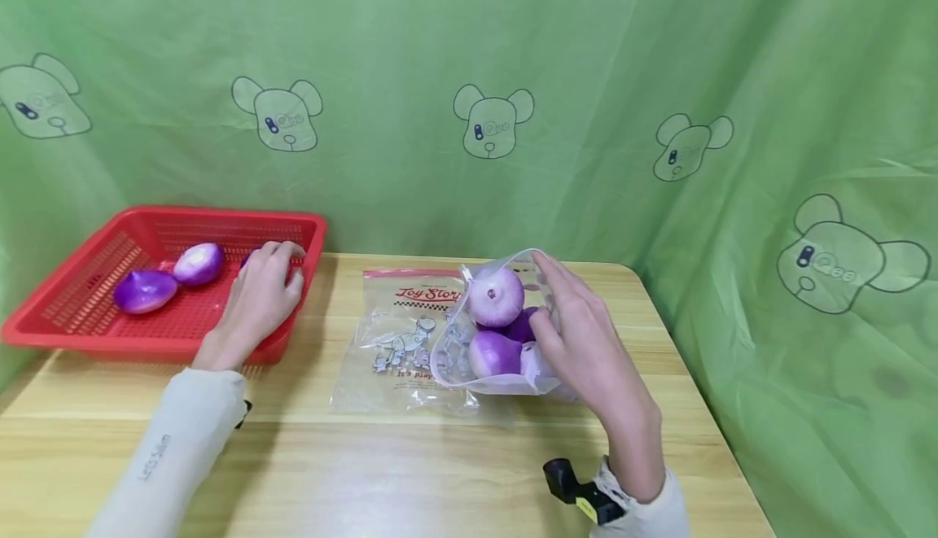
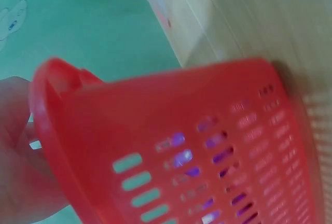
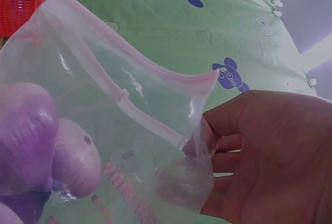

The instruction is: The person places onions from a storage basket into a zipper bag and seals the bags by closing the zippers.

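Observation:
My left hand (image 1: 258,298) reaches over the right side of a red plastic basket (image 1: 44,330), fingers bent downward. Beside those fingers a sliver of purple onion (image 1: 252,256) shows; whether they grip it is hidden. Two more peeled purple onions, one (image 1: 145,290) left and one (image 1: 199,264) behind it, lie in the basket. My right hand (image 1: 586,338) pinches the rim of a clear zip bag (image 3: 155,92) between thumb and fingers, its mouth spread wide. Several purple onions (image 1: 496,297) are inside that bag.
A flat clear zip bag (image 1: 388,351) with Toy Story print lies partly under the filled bag. Everything rests on a light wooden table (image 1: 381,473). Green curtains (image 1: 410,188) with bear-head prints close off the back and right side.

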A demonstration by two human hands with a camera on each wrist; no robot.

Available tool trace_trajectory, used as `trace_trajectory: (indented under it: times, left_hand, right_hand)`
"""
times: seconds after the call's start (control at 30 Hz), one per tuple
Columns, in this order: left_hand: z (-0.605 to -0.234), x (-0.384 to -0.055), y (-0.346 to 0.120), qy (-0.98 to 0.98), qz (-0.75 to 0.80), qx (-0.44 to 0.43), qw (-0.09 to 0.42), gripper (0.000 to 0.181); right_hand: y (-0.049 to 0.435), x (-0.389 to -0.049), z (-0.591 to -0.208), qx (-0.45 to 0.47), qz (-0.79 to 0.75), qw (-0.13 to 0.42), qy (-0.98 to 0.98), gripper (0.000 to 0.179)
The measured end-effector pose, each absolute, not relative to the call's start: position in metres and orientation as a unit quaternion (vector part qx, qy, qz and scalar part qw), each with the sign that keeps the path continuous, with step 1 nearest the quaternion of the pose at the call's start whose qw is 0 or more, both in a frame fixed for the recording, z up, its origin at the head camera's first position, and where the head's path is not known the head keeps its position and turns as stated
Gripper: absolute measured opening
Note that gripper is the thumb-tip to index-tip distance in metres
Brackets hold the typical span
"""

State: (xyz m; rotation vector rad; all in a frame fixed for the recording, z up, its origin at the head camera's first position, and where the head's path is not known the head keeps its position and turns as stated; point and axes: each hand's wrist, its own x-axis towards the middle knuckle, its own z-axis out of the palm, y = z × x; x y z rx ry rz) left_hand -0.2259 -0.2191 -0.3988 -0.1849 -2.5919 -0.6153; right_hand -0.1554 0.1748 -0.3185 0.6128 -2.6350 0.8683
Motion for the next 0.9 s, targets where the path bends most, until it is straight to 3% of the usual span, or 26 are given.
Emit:
trace_trajectory:
  times: [0.63, 0.9]
  left_hand:
    - [-0.405, -0.247, -0.248, -0.961, -0.195, -0.088, 0.175, 0.032]
    - [-0.411, -0.253, -0.261, -0.971, -0.173, -0.078, 0.147, 0.045]
  right_hand:
    - [0.177, -0.154, -0.319, 0.210, 0.300, 0.146, -0.919, 0.065]
    - [0.177, -0.155, -0.318, 0.211, 0.300, 0.145, -0.919, 0.065]
